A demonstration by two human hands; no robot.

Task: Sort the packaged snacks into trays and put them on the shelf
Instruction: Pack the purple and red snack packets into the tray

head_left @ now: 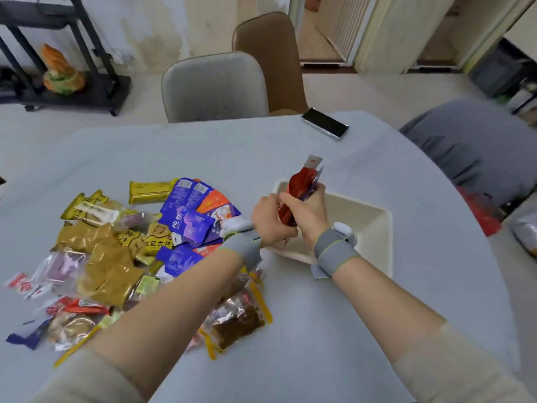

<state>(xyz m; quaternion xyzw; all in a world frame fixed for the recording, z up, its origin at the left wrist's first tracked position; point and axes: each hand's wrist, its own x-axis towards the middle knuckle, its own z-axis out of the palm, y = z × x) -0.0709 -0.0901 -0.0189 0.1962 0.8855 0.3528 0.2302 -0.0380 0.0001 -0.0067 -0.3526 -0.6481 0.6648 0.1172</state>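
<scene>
**Red packets gripped over the tray**

Pale grey table [290, 146] carries a cream tray [374, 225] beside a snack pile [122, 245]. Above the tray, left hand [268, 219] and right hand [308, 213] both clasp upright red packets [300, 181].

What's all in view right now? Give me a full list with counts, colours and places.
Tray: one, cream, on the table right of centre, under the hands.
Red packets: a small bunch, count unclear, held upright over the tray.
Snack pile: many packets, gold, purple, orange, clear and red, on the table's left half.
Table: one, pale blue-grey.
Phone: one, dark, far table edge.
Chairs: one grey, one brown behind it, one grey at right.
Black stand: one, far left, with an orange ornament on it.
Left hand: grips the bunch's lower part, grey wristband.
Right hand: grips the bunch, grey wristband.
</scene>
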